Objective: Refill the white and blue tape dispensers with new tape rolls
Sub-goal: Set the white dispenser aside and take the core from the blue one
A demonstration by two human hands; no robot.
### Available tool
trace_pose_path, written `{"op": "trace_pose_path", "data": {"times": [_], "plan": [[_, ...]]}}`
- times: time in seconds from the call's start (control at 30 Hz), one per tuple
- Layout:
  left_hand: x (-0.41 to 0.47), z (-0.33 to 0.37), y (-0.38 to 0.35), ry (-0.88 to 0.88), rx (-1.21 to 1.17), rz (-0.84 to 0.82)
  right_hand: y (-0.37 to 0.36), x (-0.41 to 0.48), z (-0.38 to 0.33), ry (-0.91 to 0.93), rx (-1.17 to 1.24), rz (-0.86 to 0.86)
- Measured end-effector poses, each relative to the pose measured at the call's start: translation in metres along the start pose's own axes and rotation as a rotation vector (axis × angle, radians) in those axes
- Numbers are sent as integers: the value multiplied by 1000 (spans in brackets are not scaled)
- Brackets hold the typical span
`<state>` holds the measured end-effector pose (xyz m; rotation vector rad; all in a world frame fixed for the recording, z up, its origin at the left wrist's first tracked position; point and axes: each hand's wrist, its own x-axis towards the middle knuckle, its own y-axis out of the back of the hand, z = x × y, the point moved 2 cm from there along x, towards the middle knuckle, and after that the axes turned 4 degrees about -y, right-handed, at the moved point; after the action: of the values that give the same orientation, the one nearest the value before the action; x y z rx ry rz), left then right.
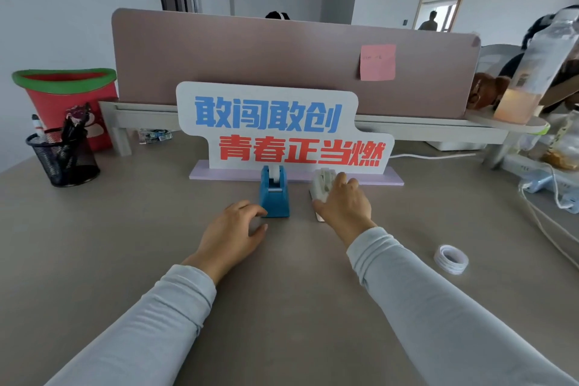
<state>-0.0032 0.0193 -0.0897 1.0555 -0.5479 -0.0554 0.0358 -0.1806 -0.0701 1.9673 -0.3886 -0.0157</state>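
A blue tape dispenser (275, 194) stands upright on the desk in front of the sign, with a white roll showing at its top. My left hand (233, 230) rests just left of its base, fingers curled and apart, one fingertip touching the dispenser's lower left corner. To the right sits the white tape dispenser (322, 185). My right hand (343, 202) is wrapped over its right side, hiding much of it. A stack of white tape rolls (451, 259) lies flat on the desk at the right, away from both hands.
A white sign with blue and red characters (282, 128) stands right behind the dispensers. A black mesh pen cup (64, 158) and red bin (70, 103) are at the left. White cables (545, 213), a bottle (532, 72) and clutter fill the right edge. A pink divider (282, 56) closes the back.
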Motion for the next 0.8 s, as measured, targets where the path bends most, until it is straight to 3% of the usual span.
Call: {"op": "trace_pose_path", "data": {"times": [0.1,0.23,0.37,0.5,0.8], "plan": [[3,-7,3,14,-12,49,-5,3,-11,62,-96,84],[3,-13,8,70,-34,140,-16,-11,-43,342,-61,231],[-1,-16,12,87,-60,224,-26,-21,-66,427,21,61],[-9,-14,18,50,-18,270,-35,-26,-68,386,-33,-64],[-40,1,28,-27,19,292,-14,-53,-42,438,148,-138]]}}
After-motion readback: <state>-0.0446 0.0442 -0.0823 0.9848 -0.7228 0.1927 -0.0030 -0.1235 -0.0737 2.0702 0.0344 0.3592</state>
